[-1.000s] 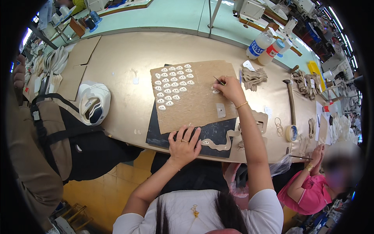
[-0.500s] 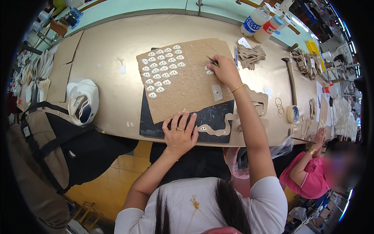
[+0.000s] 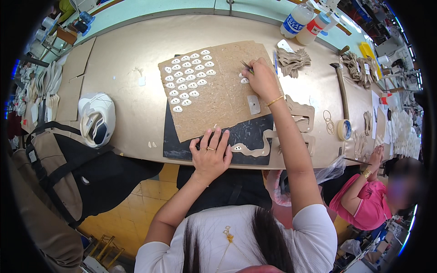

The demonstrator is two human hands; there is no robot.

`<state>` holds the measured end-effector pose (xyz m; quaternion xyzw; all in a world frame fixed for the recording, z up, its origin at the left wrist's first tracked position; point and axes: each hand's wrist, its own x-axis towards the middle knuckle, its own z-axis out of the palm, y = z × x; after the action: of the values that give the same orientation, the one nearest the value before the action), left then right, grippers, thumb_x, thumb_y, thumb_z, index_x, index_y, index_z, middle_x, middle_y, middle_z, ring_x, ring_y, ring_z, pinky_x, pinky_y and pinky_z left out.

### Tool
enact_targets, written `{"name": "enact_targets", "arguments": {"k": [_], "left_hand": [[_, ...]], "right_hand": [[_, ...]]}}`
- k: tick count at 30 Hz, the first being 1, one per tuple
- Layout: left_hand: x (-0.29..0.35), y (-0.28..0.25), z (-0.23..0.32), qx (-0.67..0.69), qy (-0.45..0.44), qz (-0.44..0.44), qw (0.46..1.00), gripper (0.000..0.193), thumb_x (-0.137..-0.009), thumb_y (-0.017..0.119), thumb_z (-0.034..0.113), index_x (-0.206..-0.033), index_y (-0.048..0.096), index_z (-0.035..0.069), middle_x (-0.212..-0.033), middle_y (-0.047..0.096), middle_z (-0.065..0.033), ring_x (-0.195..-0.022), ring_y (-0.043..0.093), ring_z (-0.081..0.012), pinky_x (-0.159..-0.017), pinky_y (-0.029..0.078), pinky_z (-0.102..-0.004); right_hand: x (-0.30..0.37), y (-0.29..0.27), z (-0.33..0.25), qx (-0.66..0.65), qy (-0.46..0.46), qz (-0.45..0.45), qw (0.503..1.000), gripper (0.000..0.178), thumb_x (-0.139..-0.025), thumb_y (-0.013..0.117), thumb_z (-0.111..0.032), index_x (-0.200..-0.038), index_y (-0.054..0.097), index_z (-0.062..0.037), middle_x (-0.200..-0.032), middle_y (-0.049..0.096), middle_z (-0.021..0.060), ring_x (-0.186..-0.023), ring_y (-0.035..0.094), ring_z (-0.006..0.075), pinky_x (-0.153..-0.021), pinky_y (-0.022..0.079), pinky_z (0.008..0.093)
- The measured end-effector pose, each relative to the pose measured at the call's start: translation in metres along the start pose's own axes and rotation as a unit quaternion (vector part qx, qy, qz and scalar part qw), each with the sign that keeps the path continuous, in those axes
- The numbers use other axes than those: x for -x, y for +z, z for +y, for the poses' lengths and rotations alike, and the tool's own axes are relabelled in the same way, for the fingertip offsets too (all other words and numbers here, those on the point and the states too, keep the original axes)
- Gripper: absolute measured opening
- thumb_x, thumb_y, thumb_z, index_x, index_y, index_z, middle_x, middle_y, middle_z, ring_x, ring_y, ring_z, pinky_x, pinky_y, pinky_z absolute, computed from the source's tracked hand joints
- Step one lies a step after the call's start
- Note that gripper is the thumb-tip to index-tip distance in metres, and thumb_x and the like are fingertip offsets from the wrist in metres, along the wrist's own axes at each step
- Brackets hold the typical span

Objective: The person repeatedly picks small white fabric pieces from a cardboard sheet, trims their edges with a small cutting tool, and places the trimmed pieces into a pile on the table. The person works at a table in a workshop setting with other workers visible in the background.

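Observation:
My right hand (image 3: 263, 78) is closed on tweezers (image 3: 248, 68), whose tips point left above the brown cardboard sheet (image 3: 214, 107). Just below the tips lie small white oval pieces (image 3: 244, 80), partly hidden by the hand. Rows of similar white pieces with dark holes (image 3: 191, 76) cover the sheet's left half. Fingers spread, my left hand (image 3: 211, 150) rests at the sheet's near edge, over the black mat (image 3: 175, 145). A small pale plate (image 3: 253, 104) lies on the sheet near my right wrist. To the right of my left hand is a curved beige strip (image 3: 252, 151) bearing one white piece.
On the left stands a white shoe (image 3: 97, 119) beside a dark bag (image 3: 91, 182). Bottles (image 3: 298, 20), bundled beige strips (image 3: 293, 61), a hammer (image 3: 340, 91) and a tape roll (image 3: 343, 129) are at the right. A person in pink (image 3: 359, 204) sits far right.
My right hand and the tweezers have shifted slightly up and left, uncovering a bit more of the white pieces beneath. My left hand stays in place.

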<state>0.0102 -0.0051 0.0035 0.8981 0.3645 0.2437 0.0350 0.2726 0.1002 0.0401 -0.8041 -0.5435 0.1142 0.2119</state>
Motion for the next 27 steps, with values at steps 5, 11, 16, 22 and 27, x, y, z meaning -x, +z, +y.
{"name": "enact_targets", "arguments": {"k": [5,11,16,22,27], "left_hand": [[0.000,0.001,0.001,-0.006,-0.002,0.010,1.000,0.046,-0.085,0.067,0.028,-0.130,0.065,0.016,-0.136,0.060,-0.0059,-0.128,0.049,-0.0246,-0.099,0.033,-0.0473],[0.002,0.003,-0.002,-0.002,0.005,0.010,1.000,0.050,-0.090,0.067,0.033,-0.134,0.061,0.012,-0.139,0.058,-0.0074,-0.128,0.048,-0.0246,-0.102,0.032,-0.0468],[0.002,0.002,-0.001,0.038,0.000,0.047,0.998,0.048,-0.089,0.068,0.033,-0.132,0.061,0.012,-0.142,0.053,-0.0091,-0.131,0.046,-0.0263,-0.104,0.032,-0.0474],[0.005,0.002,-0.005,0.051,0.062,0.065,0.995,0.044,-0.085,0.073,0.029,-0.127,0.066,0.019,-0.138,0.055,-0.0057,-0.131,0.047,-0.0266,-0.103,0.034,-0.0464],[0.006,-0.011,-0.011,0.100,0.156,0.011,0.983,0.044,-0.082,0.074,0.024,-0.125,0.067,0.014,-0.133,0.058,-0.0052,-0.127,0.049,-0.0232,-0.103,0.037,-0.0451]], "right_hand": [[0.006,-0.010,-0.018,0.026,0.049,0.051,0.997,0.040,-0.085,0.077,-0.026,-0.116,0.060,-0.0077,-0.113,0.061,0.0132,-0.098,0.066,0.0348,-0.082,0.053,0.0447],[0.015,-0.018,-0.020,0.029,-0.024,0.112,0.993,0.042,-0.082,0.079,-0.025,-0.117,0.060,-0.0085,-0.107,0.063,0.0143,-0.089,0.068,0.0346,-0.076,0.055,0.0434],[0.093,-0.061,-0.007,-0.165,0.048,-0.003,0.985,0.029,-0.086,0.076,-0.026,-0.094,0.068,0.0002,-0.088,0.068,0.0152,-0.080,0.065,0.0306,-0.072,0.050,0.0373],[0.195,-0.051,0.017,-0.164,0.107,0.048,0.979,0.030,-0.079,0.083,-0.025,-0.089,0.069,0.0004,-0.085,0.065,0.0131,-0.078,0.063,0.0287,-0.073,0.050,0.0366],[0.210,-0.032,0.011,-0.141,0.119,0.070,0.980,0.036,-0.074,0.087,-0.027,-0.091,0.070,-0.0003,-0.086,0.064,0.0113,-0.077,0.064,0.0277,-0.072,0.051,0.0363]]}}
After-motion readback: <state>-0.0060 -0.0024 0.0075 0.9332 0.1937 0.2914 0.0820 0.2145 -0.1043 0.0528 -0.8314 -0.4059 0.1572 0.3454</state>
